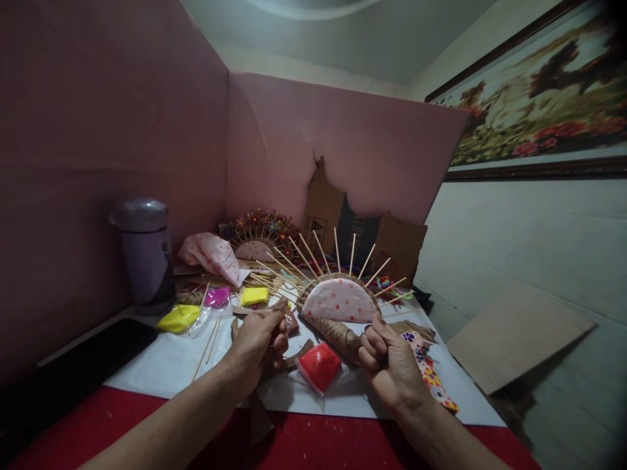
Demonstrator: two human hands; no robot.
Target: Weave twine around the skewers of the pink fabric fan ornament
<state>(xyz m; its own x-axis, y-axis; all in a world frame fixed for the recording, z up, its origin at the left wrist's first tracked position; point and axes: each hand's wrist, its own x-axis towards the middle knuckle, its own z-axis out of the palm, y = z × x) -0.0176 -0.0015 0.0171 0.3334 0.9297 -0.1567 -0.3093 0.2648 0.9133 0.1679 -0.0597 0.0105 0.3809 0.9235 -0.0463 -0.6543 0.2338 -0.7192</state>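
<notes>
My right hand (389, 365) grips the twine-wrapped handle of a half-round fan craft (339, 301) with pink dotted fabric and several wooden skewers fanning out from its rim. My left hand (259, 343) has its fingers pinched together at the fan's left edge, around the end of a thin skewer (274, 287). A red clay packet (319, 367) lies on the white sheet (166, 365) between my wrists.
Yellow (179, 318), magenta (217, 297) and yellow-green (255, 296) clay packets lie at left, with loose skewers. A purple flask (144, 254), a black phone (73, 372), pink cloth (213, 256), a second decorated fan (257, 238) and cardboard (362, 235) stand against pink walls.
</notes>
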